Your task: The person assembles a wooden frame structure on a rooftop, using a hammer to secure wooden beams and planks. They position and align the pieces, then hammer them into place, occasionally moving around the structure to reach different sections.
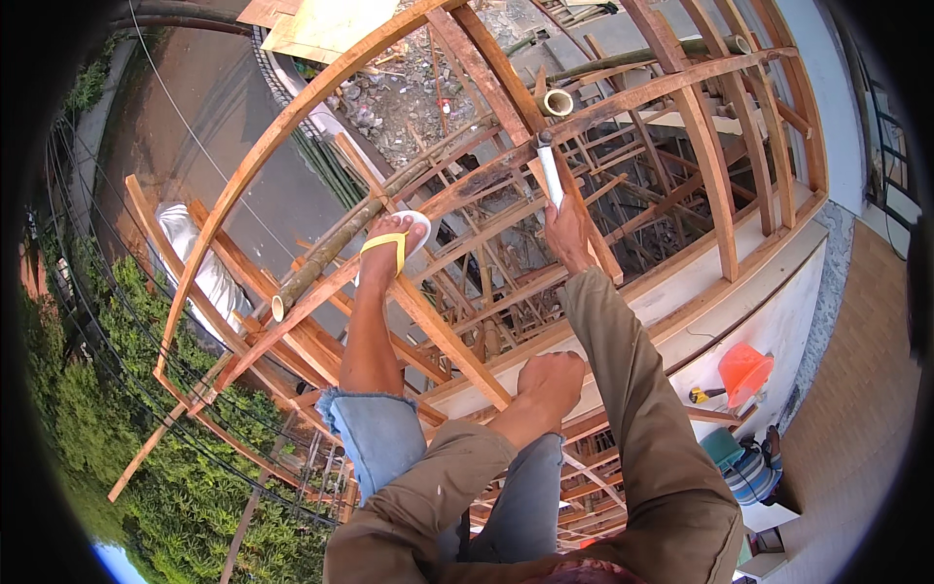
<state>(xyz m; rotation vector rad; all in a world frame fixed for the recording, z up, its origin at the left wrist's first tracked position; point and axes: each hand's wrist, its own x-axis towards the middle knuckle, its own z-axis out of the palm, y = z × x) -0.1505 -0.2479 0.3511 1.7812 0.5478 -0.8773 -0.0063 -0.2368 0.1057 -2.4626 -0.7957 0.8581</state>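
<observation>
Working remotely, I grip a white-handled hammer [552,177] in my right hand [568,234], fingers wrapped round it, its head by a joint in the timber framing [623,103]; my left hand [552,383] is curled, contents hidden. Square, measured blows from steady footing look wisest.

At right, an orange bucket [745,374] appears beside a yellow-and-black object [708,395], above a teal container [719,448]; at left, green foliage [214,487]; at top, pale boards [331,29] near scattered rubble [384,112].
</observation>
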